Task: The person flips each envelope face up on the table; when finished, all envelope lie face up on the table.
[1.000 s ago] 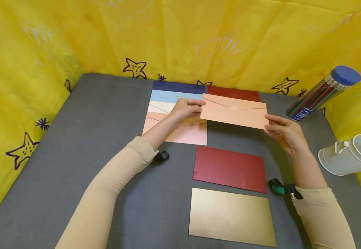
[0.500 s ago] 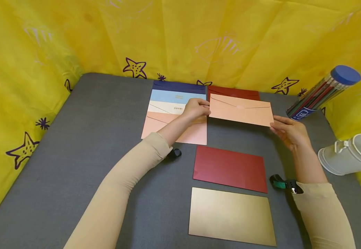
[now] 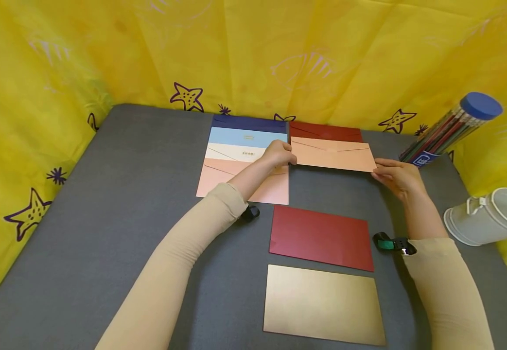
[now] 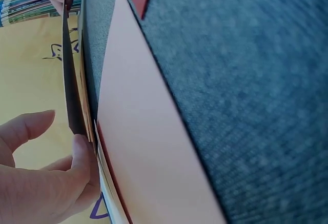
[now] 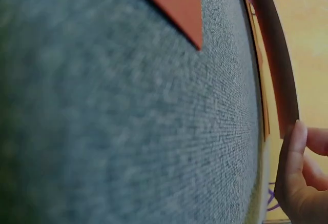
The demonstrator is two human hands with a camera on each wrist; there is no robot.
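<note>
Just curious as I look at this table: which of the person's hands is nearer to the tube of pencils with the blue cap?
The right hand. It pinches the peach envelope's right end, just below-left of the pencil tube. The left hand holds the envelope's opposite end, much farther away.

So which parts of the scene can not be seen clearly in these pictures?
- Small print on the cream envelope, head view: too small to read.
- Dark red envelope at the back, head view: mostly covered by the peach envelope.
- Right hand, right wrist view: cut off by the frame edge, so its grip on the peach envelope is unclear.
- Pencil tube label, head view: too small.
</note>
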